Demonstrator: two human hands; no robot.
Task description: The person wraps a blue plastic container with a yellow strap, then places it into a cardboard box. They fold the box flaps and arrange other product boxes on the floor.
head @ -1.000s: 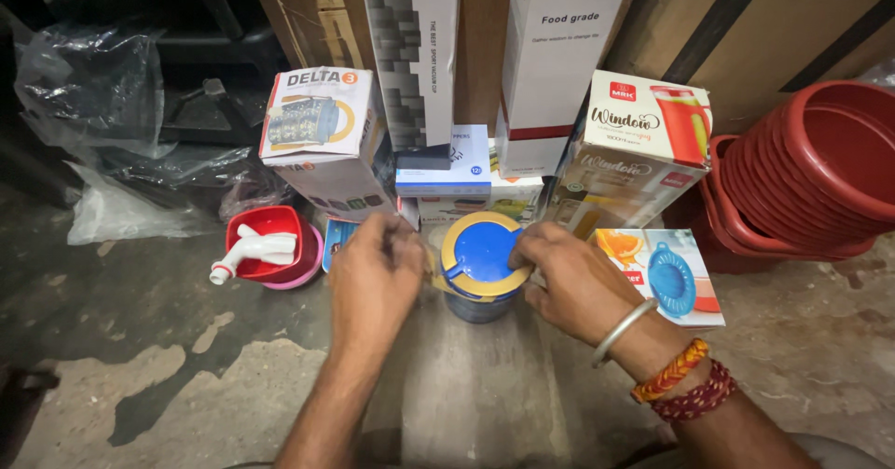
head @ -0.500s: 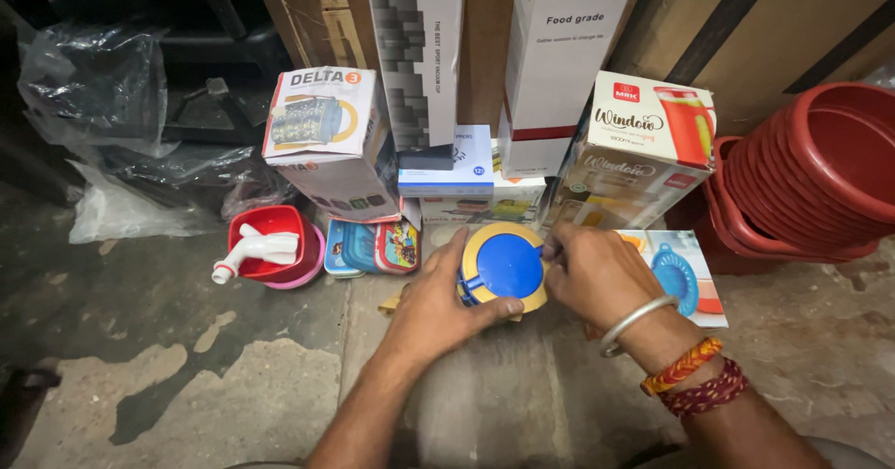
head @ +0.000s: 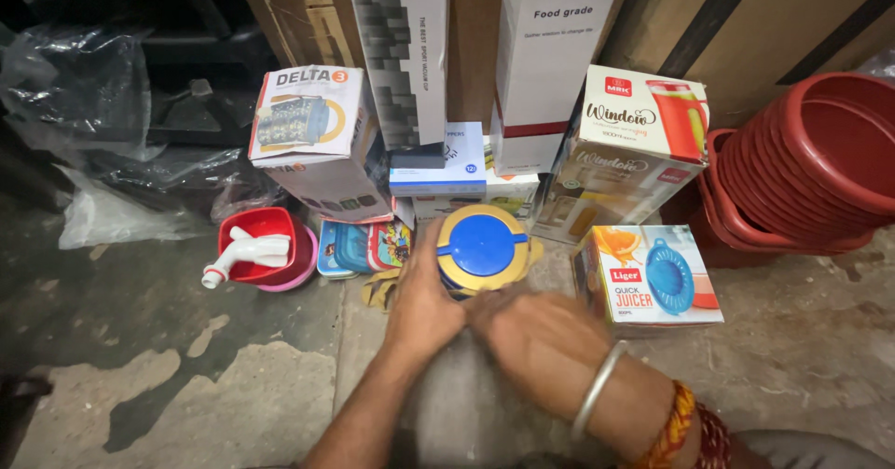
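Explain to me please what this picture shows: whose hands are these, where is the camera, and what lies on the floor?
The camera sits on a person's head and looks down, so both hands are that person's own. The left hand and the right hand grip a round container with a blue and gold lid, which stands on the concrete floor. Around it lie a juicer box, a red bowl holding a white tap, and other cardboard boxes. Stacked red tubs stand at the right.
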